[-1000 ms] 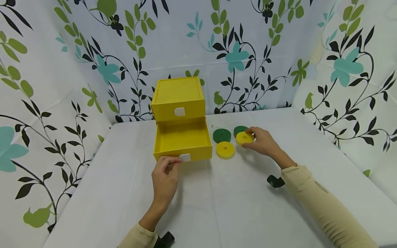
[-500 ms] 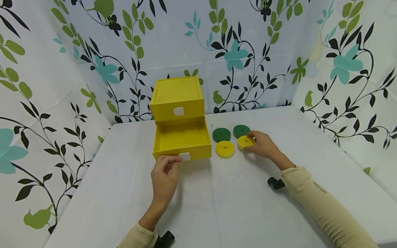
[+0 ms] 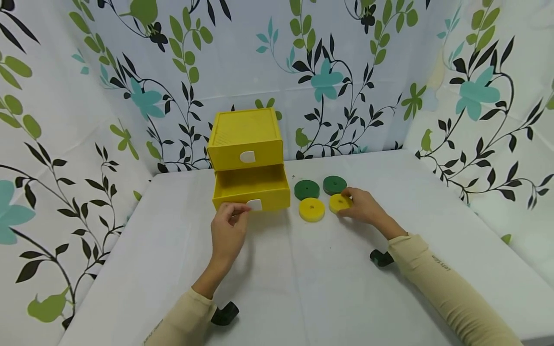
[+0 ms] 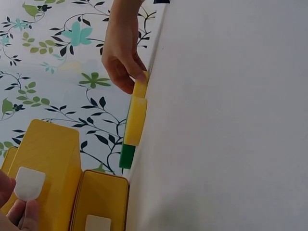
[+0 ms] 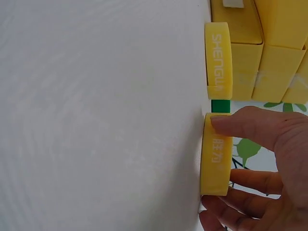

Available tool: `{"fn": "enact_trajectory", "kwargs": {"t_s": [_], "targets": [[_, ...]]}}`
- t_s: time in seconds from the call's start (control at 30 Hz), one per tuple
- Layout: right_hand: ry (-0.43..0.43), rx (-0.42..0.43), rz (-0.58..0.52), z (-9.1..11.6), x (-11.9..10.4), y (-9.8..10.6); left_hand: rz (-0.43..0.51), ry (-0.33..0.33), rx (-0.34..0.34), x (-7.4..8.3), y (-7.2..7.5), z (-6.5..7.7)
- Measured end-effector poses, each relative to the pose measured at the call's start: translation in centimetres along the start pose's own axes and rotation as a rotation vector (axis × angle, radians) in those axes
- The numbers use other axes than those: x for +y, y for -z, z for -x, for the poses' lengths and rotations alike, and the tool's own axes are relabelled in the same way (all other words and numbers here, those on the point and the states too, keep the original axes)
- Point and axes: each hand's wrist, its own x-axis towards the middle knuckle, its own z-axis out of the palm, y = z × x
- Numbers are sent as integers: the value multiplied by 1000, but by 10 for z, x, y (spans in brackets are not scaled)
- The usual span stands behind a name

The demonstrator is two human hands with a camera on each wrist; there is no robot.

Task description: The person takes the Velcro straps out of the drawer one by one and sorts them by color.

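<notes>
My left hand (image 3: pixel 228 235) pinches the white pull tab (image 4: pixel 30 182) of a yellow drawer (image 3: pixel 274 198), which is partly pulled out of a yellow drawer box (image 3: pixel 248 125). Only part of the drawer's bare inside shows. To its right, my right hand (image 3: pixel 364 207) holds a yellow roll of electrical tape (image 5: pixel 215 173) by its edge, thumb on the near side, with the roll lying flat at the table surface. A second yellow tape roll (image 3: pixel 309 211) lies just left of it. Behind the yellow pair are two green tape rolls (image 3: pixel 306 189), the right one (image 3: pixel 334 184) close to my fingers.
Another closed drawer with a white tab (image 4: pixel 97 224) sits below the open one. The white table (image 3: pixel 277 283) ends at a patterned curtain (image 3: pixel 368 96) behind the box and on both sides. Dark wrist cameras (image 3: pixel 225 313) hang by both sleeves.
The drawer has slid partway inward, and my left hand has moved away from me with it. My right hand has brought its yellow roll slightly toward me, off the overlap with the green one.
</notes>
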Motion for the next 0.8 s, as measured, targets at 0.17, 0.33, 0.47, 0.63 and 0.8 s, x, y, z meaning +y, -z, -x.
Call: {"fn": "enact_trajectory", "kwargs": {"t_s": [0.17, 0.33, 0.47, 0.63, 0.8], "targets": [[11, -1, 24, 2, -1, 0, -15, 7, 19, -6, -2, -11], [38, 69, 79, 5, -5, 3, -8, 16, 30, -11, -5, -20], [95, 125, 43, 9, -16, 8, -6, 27, 38, -14, -8, -27], [168, 152, -25, 14, -36, 10, 24, 40, 47, -20, -14, -36], [231, 147, -65, 19, -54, 3, 41, 61, 38, -29, -22, -43]]}}
